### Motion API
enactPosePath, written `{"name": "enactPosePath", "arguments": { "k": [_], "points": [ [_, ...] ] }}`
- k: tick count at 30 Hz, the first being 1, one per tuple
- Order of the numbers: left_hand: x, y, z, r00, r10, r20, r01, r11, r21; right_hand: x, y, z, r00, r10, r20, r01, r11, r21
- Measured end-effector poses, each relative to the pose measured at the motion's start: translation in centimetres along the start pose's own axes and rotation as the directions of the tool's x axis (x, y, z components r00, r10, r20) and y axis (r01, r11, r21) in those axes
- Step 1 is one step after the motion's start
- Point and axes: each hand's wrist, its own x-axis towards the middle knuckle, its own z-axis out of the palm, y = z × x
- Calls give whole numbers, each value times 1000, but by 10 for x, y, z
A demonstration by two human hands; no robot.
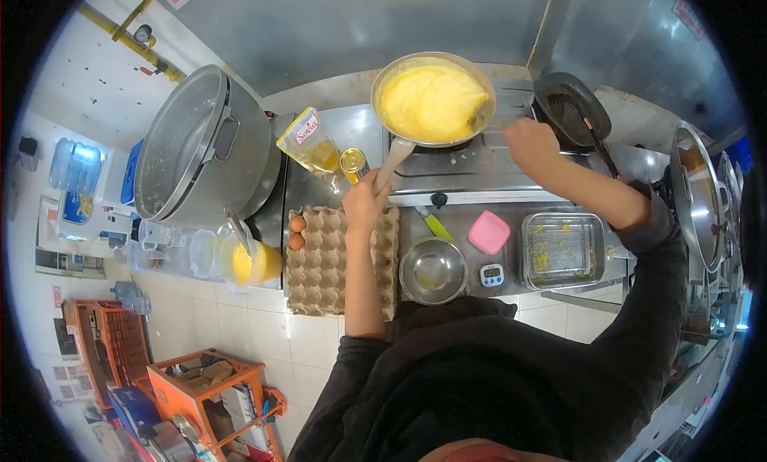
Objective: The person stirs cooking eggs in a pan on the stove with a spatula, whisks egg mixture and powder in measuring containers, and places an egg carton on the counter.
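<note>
My left hand (367,200) is wrapped round the pale handle of a frying pan (397,152) on the stove. Soft yellow egg (431,99) fills the pan, its surface swirled. My right hand (531,149) is closed just right of the pan's rim. What it grips is hard to make out; a dark utensil tip (478,115) shows at the right side of the egg. Beside my left hand stand a yellow can (353,165) and an oil pouch (310,146). Under my left forearm lies an egg carton (315,270), with brown eggs (296,232) in its back left corner.
A huge pot (180,142) stands left, near a jug of yellow liquid (260,264). On the front counter are a metal bowl (433,270), a pink container (489,232), a timer (491,275) and a glass dish (563,285). A dark pan (587,95) sits back right.
</note>
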Motion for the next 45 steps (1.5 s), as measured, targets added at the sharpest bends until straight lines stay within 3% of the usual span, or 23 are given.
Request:
{"name": "enactPosePath", "arguments": {
  "k": [2,4,10,14,16,22,24,26,29,31,34,36,38,40,42,45],
  "points": [
    [2,-3,3,1000,15,-15,-15,1000,0,4,6,30,999,-33,-9,32,998,-47],
    [0,-5,3,999,22,-28,-22,1000,2,10,16,58,984,-133,-117,117,983,-140],
    [3,-9,3,995,98,-6,-97,994,46,56,34,100,985,-147,-93,110,940,-323],
    [7,-15,3,989,148,-27,-147,988,40,93,38,110,947,-251,-202,174,926,-334],
    [8,-17,3,988,153,-29,-151,987,45,106,35,104,890,-354,-286,277,920,-277],
    [5,-10,0,995,96,-16,-95,994,54,105,38,61,880,-430,-200,394,898,-198],
    [5,-9,1,996,79,-33,-77,996,47,100,54,29,979,-200,-45,202,978,46],
    [5,-12,5,997,73,-39,-72,997,41,89,84,4,990,-96,-100,126,922,366],
    [5,-11,4,997,72,-29,-70,995,64,74,123,-35,988,-72,136,-2,880,474],
    [7,-9,0,998,68,-18,-66,994,82,51,124,-54,842,18,540,-425,639,641],
    [8,-6,1,1000,6,29,-7,998,56,31,108,-35,804,-62,591,-468,549,693],
    [8,-8,3,1000,-9,30,7,998,68,23,85,-13,790,-94,606,-529,396,751],
    [7,-5,-1,999,8,38,-10,998,68,20,52,8,844,-14,536,-480,425,767],
    [8,-4,-2,999,26,37,-28,998,63,26,19,23,814,-59,578,-569,116,814],
    [9,-9,1,998,66,25,-67,996,65,35,-11,53,853,-13,521,-520,-90,849],
    [9,-13,3,991,136,4,-136,985,106,55,-56,71,870,114,480,-465,-134,875]
  ]
}}
